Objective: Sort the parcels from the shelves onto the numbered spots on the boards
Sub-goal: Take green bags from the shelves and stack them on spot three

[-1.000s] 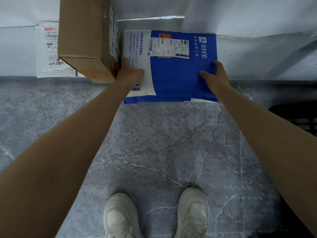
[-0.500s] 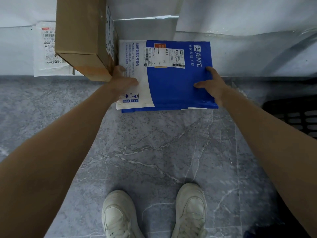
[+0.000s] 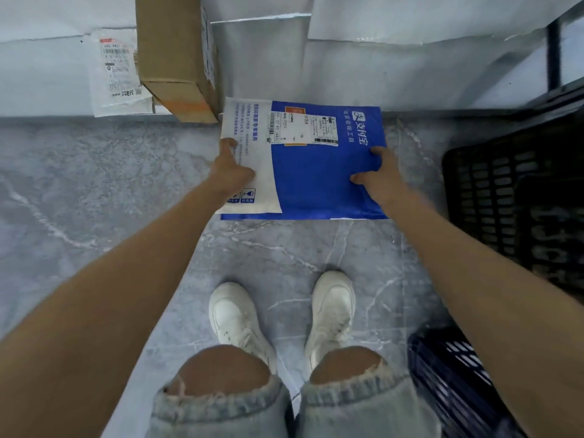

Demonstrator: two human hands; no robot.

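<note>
1. The blue-and-white mailer parcel (image 3: 311, 159) has come off the white shelf (image 3: 410, 74). A second ago it lay on the shelf beside the cardboard box (image 3: 177, 58); now it hangs out over the grey marble floor (image 3: 110, 191), with only its far edge at the shelf's front lip.
2. The left hand (image 3: 229, 172) is clamped on the parcel's white left edge, thumb on top. The right hand (image 3: 380, 177) grips the blue right edge likewise (fingers curled under, out of sight).
3. The cardboard box stays on the shelf, just left of the parcel's far corner, with a flat white labelled packet (image 3: 117, 74) further left of the parcel.
4. Right of the parcel stands a black plastic crate (image 3: 512, 197), close to the right forearm; below the parcel, white sneakers (image 3: 237, 317) and ripped jeans (image 3: 221, 409) have come into view.
</note>
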